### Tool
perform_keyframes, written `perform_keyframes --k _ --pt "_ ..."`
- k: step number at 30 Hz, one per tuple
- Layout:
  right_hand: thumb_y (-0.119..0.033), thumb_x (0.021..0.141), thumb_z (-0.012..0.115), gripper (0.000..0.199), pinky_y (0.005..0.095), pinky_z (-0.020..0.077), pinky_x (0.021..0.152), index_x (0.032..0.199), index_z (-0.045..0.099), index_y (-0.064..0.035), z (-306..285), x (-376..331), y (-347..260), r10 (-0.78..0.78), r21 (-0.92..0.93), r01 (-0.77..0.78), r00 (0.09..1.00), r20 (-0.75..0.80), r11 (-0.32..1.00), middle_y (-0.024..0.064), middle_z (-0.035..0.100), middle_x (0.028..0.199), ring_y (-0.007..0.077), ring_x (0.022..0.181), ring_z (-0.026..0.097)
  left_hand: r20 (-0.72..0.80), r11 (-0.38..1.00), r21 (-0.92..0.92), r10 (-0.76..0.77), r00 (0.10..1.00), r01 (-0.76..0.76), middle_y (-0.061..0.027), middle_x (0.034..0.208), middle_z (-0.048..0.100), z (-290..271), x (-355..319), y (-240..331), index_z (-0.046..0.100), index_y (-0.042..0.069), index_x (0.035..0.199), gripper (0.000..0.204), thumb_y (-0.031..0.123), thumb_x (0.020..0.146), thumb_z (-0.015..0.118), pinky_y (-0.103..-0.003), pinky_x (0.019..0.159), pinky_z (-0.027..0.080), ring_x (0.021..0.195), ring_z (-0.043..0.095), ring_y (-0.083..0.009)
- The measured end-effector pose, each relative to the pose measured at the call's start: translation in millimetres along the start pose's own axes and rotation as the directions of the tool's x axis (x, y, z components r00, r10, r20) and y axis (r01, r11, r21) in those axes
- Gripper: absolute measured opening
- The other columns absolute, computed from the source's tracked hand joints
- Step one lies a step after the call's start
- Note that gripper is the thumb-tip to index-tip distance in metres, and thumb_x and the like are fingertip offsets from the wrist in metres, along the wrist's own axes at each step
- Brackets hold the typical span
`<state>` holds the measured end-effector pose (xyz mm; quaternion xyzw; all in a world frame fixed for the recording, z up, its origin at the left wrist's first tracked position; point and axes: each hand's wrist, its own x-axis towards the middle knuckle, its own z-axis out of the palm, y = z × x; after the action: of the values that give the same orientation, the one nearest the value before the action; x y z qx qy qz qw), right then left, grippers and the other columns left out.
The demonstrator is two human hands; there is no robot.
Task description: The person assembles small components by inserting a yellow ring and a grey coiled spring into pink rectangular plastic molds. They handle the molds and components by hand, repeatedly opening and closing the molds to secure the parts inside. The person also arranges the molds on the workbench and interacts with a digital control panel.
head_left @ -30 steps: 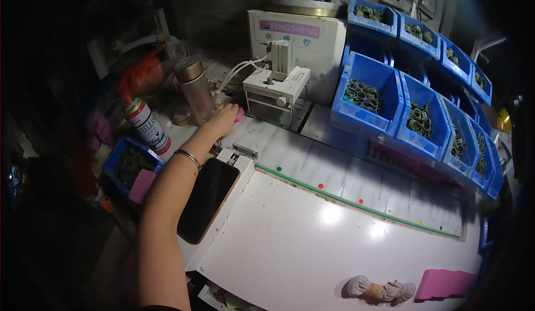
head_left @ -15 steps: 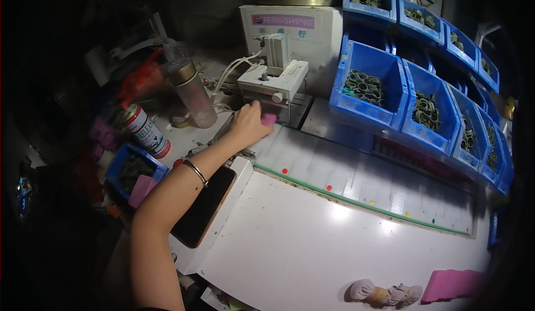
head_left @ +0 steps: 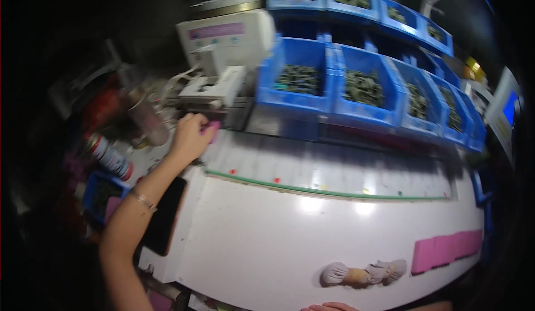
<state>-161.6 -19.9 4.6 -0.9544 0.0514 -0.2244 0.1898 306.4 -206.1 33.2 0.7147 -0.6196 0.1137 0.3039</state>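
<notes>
My left hand (head_left: 190, 138) reaches to the back left, its fingers closed on a small pink block (head_left: 211, 132) in front of a white bench press (head_left: 214, 91). The block sits at the left end of a pale slotted tray (head_left: 323, 169) with a green front edge and coloured dots. Only a sliver of my right hand (head_left: 331, 307) shows at the lower edge, so its grip is hidden. On the white table (head_left: 267, 233), near my right hand, lies a grey cloth bundle (head_left: 365, 273) with a tan middle. Beyond it is a row of pink blocks (head_left: 447, 251).
Blue bins (head_left: 363, 82) of small dark green rings stand in tiers at the back. Left of my arm are a dark phone (head_left: 165, 216), a spray can (head_left: 111, 156), a clear bottle (head_left: 147, 119) and a small blue bin (head_left: 103, 194). A screen (head_left: 508, 110) stands far right.
The view has swung right, so the scene sits further left. My left hand still holds the pink block near the press. My right hand has come into view at the lower edge.
</notes>
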Motion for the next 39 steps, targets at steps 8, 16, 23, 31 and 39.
perform_keyframes --k 8,16,23,31,39 --pt "-0.011 0.076 0.062 0.030 0.0411 0.0491 0.078 0.101 0.058 0.0054 -52.2 -9.0 16.8 0.036 0.066 -0.029 0.994 -0.101 0.997 0.0198 0.058 0.110 0.0327 0.099 0.058 0.098 0.937 -0.144 0.334 0.937 -0.319 -0.0119 0.083 0.056 13.3 -11.6 95.4 0.061 0.001 0.078 0.008 0.009 0.074 0.063 -0.038 0.075 0.044 0.085 0.052 -0.0303" --pt "-0.004 0.070 0.063 0.020 0.0312 0.0528 0.066 0.089 0.063 0.0040 -105.3 -42.2 76.2 0.140 -0.358 -0.197 0.974 -0.180 0.913 0.0146 0.063 0.094 0.0264 0.082 0.063 0.319 0.907 -0.208 0.416 0.852 -0.365 -0.0174 0.104 0.057 81.0 -6.6 167.8 0.062 0.002 0.096 0.026 0.022 0.079 0.062 -0.040 0.083 0.046 0.093 0.056 -0.0344" --pt "-0.005 0.067 0.063 0.023 0.0314 0.0522 0.068 0.089 0.063 0.0040 -115.5 -70.9 85.4 0.235 -0.412 -0.277 0.960 -0.152 0.868 0.0147 0.062 0.095 0.0266 0.085 0.062 0.229 0.896 -0.097 0.444 0.866 -0.434 -0.0243 0.122 0.046 127.5 0.6 204.2 0.042 0.005 0.129 0.060 0.026 0.078 0.065 -0.046 0.094 0.038 0.111 0.045 -0.0418" --pt "0.002 0.068 0.058 0.025 0.0370 0.0503 0.074 0.093 0.061 0.0036 -131.6 -112.7 94.5 0.413 -0.473 -0.519 0.855 -0.315 0.712 0.0164 0.061 0.097 0.0311 0.087 0.060 0.123 0.822 -0.150 0.567 0.814 -0.550 -0.0255 0.117 0.049 160.4 15.2 222.4 0.041 0.000 0.127 0.061 0.030 0.078 0.064 -0.048 0.090 0.039 0.104 0.047 -0.0431" --pt "0.007 0.073 0.052 0.023 0.0372 0.0456 0.080 0.095 0.059 0.0034 -187.9 -190.2 99.5 0.477 -0.368 -0.847 0.523 -0.706 0.384 0.0180 0.060 0.097 0.0346 0.091 0.056 0.183 0.863 -0.071 0.505 0.844 -0.501 -0.0281 0.124 0.044 156.9 8.3 202.7 0.035 0.000 0.133 0.060 0.023 0.083 0.059 -0.046 0.099 0.034 0.114 0.042 -0.0439"
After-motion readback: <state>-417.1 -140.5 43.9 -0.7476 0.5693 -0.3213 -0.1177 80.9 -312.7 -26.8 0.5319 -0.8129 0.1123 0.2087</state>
